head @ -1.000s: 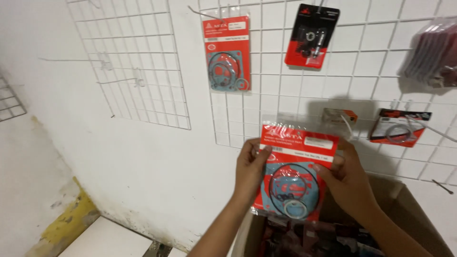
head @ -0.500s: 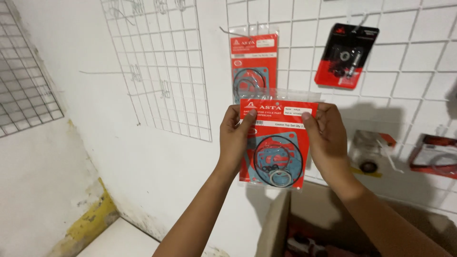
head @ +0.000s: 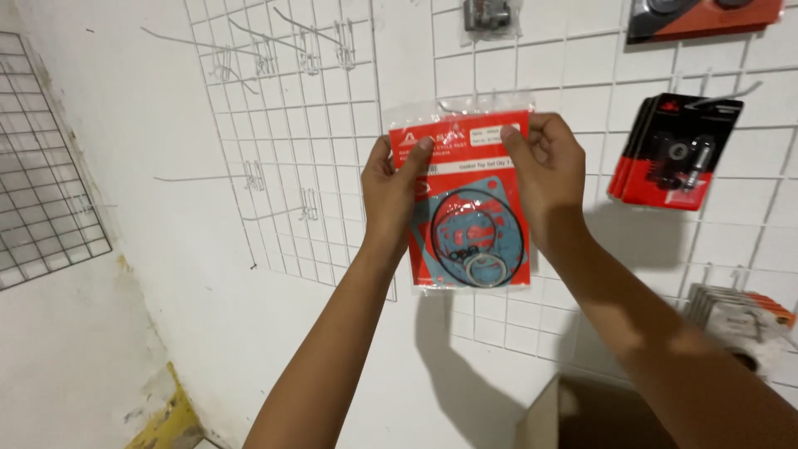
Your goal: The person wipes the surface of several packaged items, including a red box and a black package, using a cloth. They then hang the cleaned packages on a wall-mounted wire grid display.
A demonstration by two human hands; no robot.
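I am holding the gasket packet (head: 465,199) in front of the wire grid (head: 582,108), my left hand (head: 395,195) gripping its left edge, my right hand (head: 544,170) its right; another hanging packet (head: 673,154) is sitting to the right.

Wall: a white plastered wall (head: 150,108) is filling the background, showing yellow staining at seven o'clock.
Grid panel: a white wire grid panel (head: 324,224) is hanging on the wall, carrying bare metal hooks (head: 249,179) at ten and eleven o'clock.
Second grid: a darker wire grid (head: 46,183) is hanging at nine o'clock, apart from the white one.
Black-and-red packs: a stack of carded parts (head: 673,154) is hanging on a hook at three o'clock.
Top packs: a small clear bag (head: 490,15) is hanging at twelve o'clock; a red-edged card (head: 706,17) is showing at one o'clock.
Finned metal part: a bagged grey piece (head: 740,320) is hanging at four o'clock.
Cardboard box: an open box (head: 582,416) is sitting at five o'clock.
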